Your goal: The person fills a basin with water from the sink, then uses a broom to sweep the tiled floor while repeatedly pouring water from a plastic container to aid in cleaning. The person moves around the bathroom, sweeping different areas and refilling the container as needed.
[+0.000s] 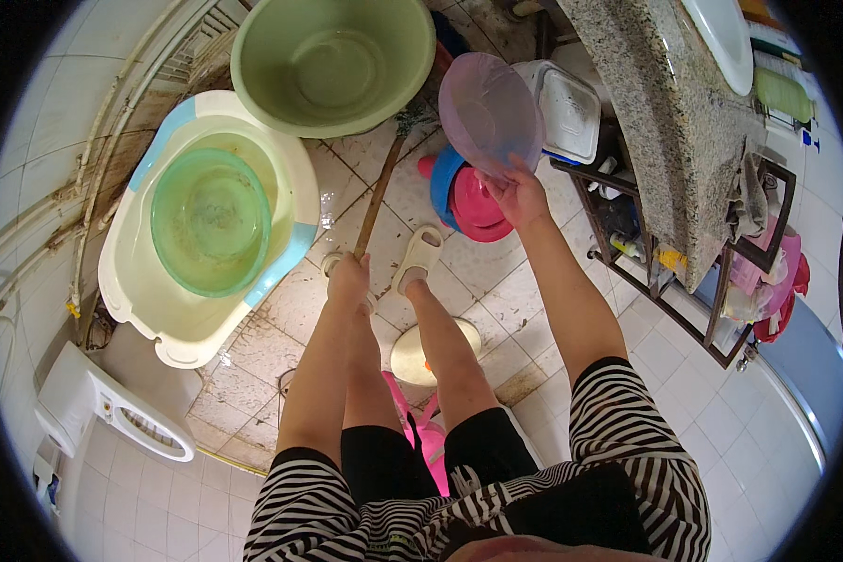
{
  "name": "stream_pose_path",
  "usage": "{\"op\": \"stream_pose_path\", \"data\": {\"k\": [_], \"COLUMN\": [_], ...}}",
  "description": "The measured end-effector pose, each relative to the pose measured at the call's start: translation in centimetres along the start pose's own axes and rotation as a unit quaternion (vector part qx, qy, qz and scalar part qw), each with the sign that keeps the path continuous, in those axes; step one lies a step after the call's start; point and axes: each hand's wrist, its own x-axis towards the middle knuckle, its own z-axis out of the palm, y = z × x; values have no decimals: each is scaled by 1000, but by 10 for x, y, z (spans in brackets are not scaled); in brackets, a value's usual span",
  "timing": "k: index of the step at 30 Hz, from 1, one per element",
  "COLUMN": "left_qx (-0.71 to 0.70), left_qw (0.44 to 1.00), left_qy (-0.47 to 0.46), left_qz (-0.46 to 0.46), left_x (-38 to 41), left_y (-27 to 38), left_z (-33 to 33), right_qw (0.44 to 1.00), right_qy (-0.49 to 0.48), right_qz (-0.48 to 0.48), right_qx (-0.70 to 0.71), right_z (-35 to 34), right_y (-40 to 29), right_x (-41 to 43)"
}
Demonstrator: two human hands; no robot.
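My left hand [349,282] grips the end of a wooden handle [379,195], which runs away from me over the tiled floor. Dark strands [414,118] show at its far end, partly hidden by the large green tub; whether it is a mop or a brush I cannot tell. In my right hand [523,197], the near rim of a translucent purple plastic basin [490,112] is pinched between thumb and fingers. The basin is tilted, above a blue basin [447,184] and a pink-red plastic vessel [479,207] on the floor.
A baby bathtub [130,281] at left holds a green basin [165,225]; a large olive-green tub [334,70] stands beyond. To the right are a lidded white container [569,116], a granite counter [664,133] and a dark metal rack [622,263]. A round cream lid-like object [406,355] lies behind my feet.
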Motion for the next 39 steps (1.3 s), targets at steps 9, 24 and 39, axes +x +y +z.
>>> {"op": "stream_pose_path", "data": {"k": [9,24,39], "left_qx": [135,-45,15], "left_qw": [973,992,997], "left_qy": [41,-28,34], "left_qz": [180,-112,75], "left_x": [146,-90,135], "left_y": [200,-2,199], "left_z": [-42,-16,-29], "right_qw": [999,996,997], "right_qy": [-24,-11,9], "right_qz": [-14,42,57], "right_qx": [34,82,47], "right_z": [37,67,7], "right_y": [-39,-44,-25], "right_x": [75,92,38]}}
